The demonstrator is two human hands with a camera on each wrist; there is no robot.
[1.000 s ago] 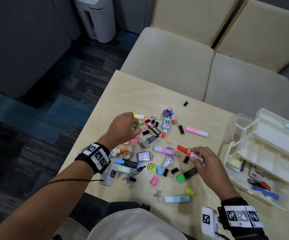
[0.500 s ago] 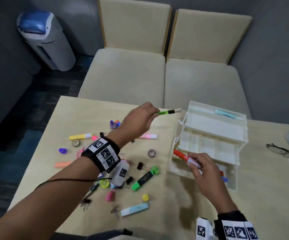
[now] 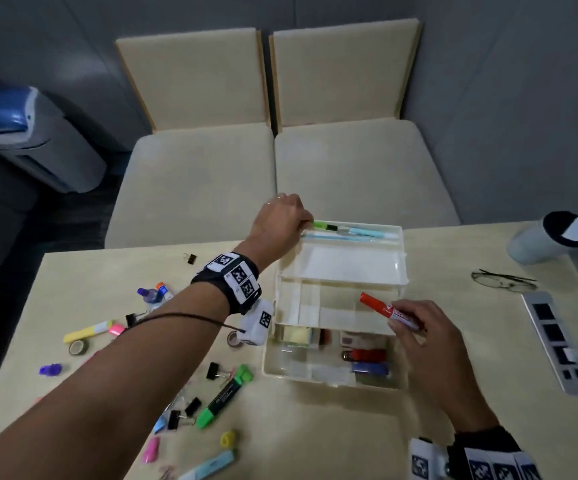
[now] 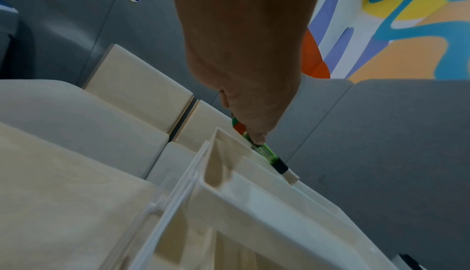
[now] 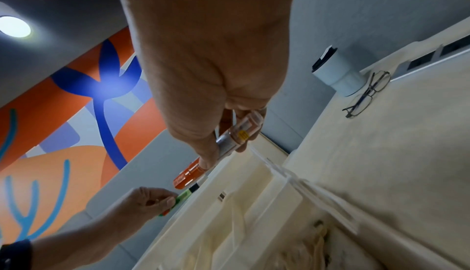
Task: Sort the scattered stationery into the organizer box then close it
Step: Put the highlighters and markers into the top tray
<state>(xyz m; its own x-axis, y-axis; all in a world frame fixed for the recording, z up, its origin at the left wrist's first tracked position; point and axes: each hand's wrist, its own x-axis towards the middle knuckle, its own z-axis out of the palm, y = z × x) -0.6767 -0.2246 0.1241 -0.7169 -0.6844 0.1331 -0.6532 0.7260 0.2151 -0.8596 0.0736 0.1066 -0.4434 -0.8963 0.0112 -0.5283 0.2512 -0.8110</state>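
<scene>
The white tiered organizer box (image 3: 402,271) stands open on the table. My left hand (image 3: 282,220) pinches a green pen (image 3: 325,225) by its end and holds it over the far top tray, where pale blue pens (image 3: 367,233) lie. In the left wrist view the green pen (image 4: 269,154) lies along the tray's far wall. My right hand (image 3: 415,327) grips a red marker (image 3: 383,308) above the middle tray; the marker (image 5: 229,145) shows again in the right wrist view. The bottom tray holds sticky notes (image 3: 298,336) and red and blue items (image 3: 367,362).
Scattered on the table's left: a green highlighter (image 3: 225,396), yellow highlighter (image 3: 88,331), tape rolls (image 3: 79,347), binder clips (image 3: 215,370), glue bottles (image 3: 154,294). Glasses (image 3: 504,280), a cup (image 3: 550,237) and a power strip (image 3: 557,341) lie to the right. Cushioned seats stand beyond the table.
My left hand carried the green pen from the pile to the box's far top tray. My right hand brought the red marker over the middle tray. The head view swung right.
</scene>
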